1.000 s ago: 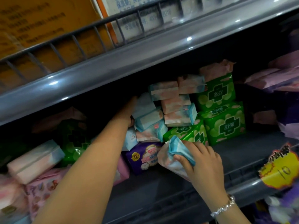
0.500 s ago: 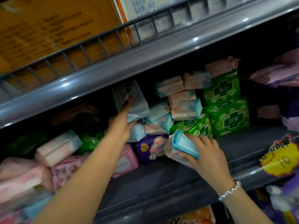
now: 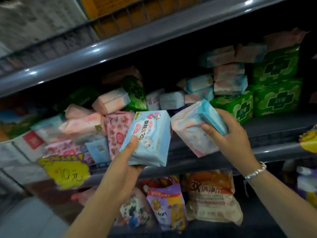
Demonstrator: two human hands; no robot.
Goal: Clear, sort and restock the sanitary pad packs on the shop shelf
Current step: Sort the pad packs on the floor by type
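Note:
My left hand (image 3: 127, 162) grips a light blue pad pack (image 3: 151, 134) by its lower edge, thumb on the printed front, out in front of the grey shelf (image 3: 274, 150). Beside it, my right hand (image 3: 229, 134) holds a pink-and-blue pad pack (image 3: 190, 127) tilted, fingers wrapped round its blue end. The two packs nearly touch. Behind them the shelf holds a jumble of pink-and-blue packs (image 3: 228, 78), green packs (image 3: 276, 102) at right, and a pink patterned pack (image 3: 118, 129) at left.
The upper shelf's edge (image 3: 120, 43) hangs overhead with a wire rail. A yellow price tag (image 3: 66, 170) sticks to the shelf front at left, another yellow tag (image 3: 308, 140) at far right. Bagged goods (image 3: 211, 194) fill the lower shelf.
My left hand drew a light blue pack out of the shelf pile and brought it down in front. My right hand lifted its pack off the shelf. The view shifted left and down.

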